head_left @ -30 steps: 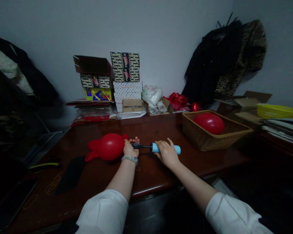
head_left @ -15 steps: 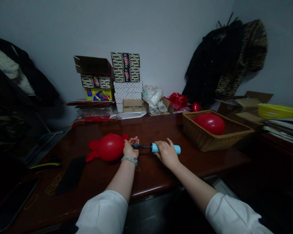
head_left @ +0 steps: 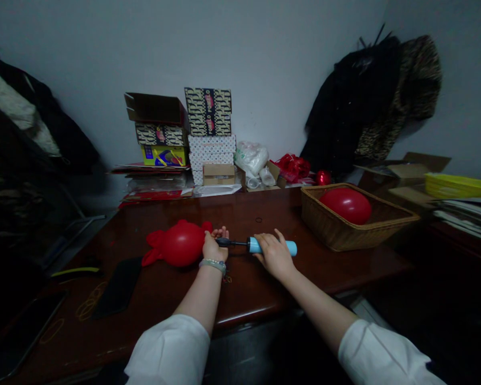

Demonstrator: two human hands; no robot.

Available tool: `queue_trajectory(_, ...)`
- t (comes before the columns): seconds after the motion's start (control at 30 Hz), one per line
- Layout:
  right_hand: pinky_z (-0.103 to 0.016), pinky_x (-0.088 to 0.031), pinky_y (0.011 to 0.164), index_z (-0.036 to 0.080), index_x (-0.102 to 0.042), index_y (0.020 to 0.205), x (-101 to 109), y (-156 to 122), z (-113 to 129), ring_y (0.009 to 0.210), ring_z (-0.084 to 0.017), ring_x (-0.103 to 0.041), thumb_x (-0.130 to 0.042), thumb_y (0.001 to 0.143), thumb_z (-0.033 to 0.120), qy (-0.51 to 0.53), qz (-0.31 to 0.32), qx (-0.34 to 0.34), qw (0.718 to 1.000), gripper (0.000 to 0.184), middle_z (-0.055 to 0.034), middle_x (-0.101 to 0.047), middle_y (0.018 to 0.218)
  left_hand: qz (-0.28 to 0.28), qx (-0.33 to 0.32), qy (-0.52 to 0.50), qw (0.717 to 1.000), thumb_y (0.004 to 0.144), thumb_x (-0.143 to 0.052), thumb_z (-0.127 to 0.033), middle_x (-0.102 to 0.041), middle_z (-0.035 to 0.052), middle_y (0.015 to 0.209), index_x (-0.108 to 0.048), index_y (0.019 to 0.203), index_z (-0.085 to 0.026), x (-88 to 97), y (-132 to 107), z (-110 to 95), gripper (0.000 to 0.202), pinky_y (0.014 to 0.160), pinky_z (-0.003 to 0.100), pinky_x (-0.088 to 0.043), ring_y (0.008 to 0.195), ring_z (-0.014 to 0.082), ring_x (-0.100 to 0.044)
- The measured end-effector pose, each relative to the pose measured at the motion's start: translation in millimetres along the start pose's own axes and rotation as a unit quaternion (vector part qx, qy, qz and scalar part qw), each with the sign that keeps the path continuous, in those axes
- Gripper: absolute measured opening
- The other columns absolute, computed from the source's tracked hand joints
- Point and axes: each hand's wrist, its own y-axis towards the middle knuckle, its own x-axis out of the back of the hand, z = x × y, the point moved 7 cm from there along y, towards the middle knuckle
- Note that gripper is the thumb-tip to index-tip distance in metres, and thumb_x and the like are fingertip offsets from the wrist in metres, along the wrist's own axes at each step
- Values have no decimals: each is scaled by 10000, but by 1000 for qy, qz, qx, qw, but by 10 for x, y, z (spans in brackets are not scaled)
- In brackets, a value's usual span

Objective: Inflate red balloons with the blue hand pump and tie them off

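Note:
A partly swollen red balloon [head_left: 182, 244] with limp, lobed ends lies on the brown table, left of centre. At its right end, my left hand [head_left: 215, 248] is closed around the balloon's neck and the black nozzle of a hand pump. The exact join between neck and nozzle is hidden by the fingers. The light-blue balloon pump [head_left: 291, 247] lies level, its thin black rod showing between my hands. Over the blue barrel, my right hand [head_left: 274, 254] is wrapped from above.
A wicker basket [head_left: 336, 235] at the right holds another red balloon [head_left: 347, 205]. Rubber bands [head_left: 88, 305], a dark flat pad [head_left: 118, 286] and a phone-like slab [head_left: 24, 331] lie at the left. Stacked boxes [head_left: 210, 155] and plastic bags [head_left: 251, 159] line the back.
The whole view has shifted very slightly. My hands, the pump and the balloon keep the same positions relative to one another.

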Motion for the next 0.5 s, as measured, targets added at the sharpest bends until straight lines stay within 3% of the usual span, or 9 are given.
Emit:
queue_trajectory(0.23,-498,-273,1089,165,-513,1270,-4,19,37,1102,-245,-560,-655,808,236,1,2,2,1000,488,-115,-629,1193,3,-8,-4,1000,969,-371,-341,-453,-27,558,-424,631,-180,-2,-53,13,379,745,308,-539,636,124,-644)
queue_trajectory(0.5,-487,-275,1082,165,-524,1256,-3,63,151,1089,-251,-564,-653,809,236,11,4,0,1000,471,-116,-633,1187,27,8,13,1000,957,-407,-330,-457,-25,569,-435,647,-181,4,-110,226,345,731,315,-542,638,134,-644)
